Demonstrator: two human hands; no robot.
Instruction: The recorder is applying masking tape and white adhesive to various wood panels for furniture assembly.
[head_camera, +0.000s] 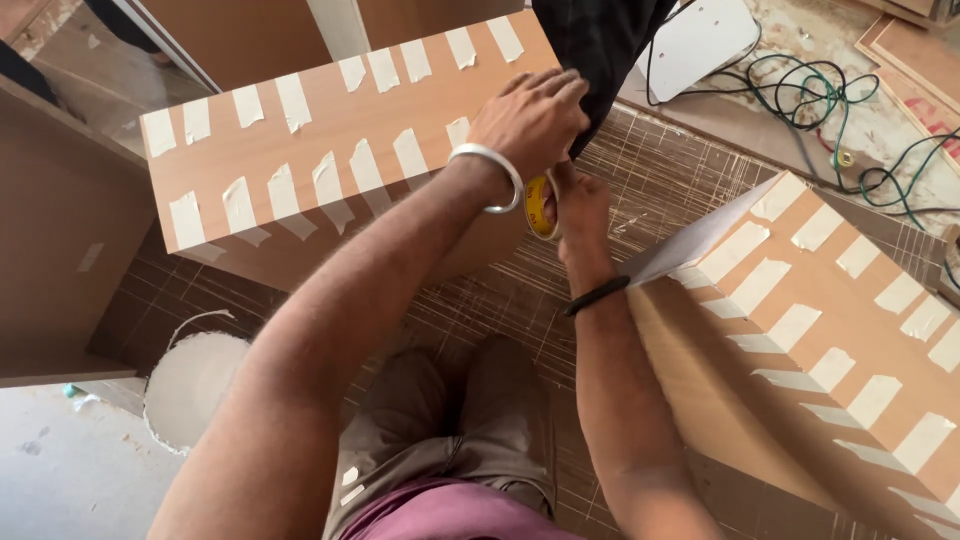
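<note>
In the head view, our left hand (530, 120) is closed, its fingers (560, 90) curled over the top edge of a wooden panel (330, 140) that carries 2 rows of masking tape strips (325, 180). Just below these fingers, our right hand (580, 205) grasps a yellow tape roll (540, 208), with its fingers clenched around it. Both hands are touching near the panel's right end. To the right of the fingers lies a second taped panel (850, 330). Beyond the fingers, cables (830, 90) lie on the floor.
</note>
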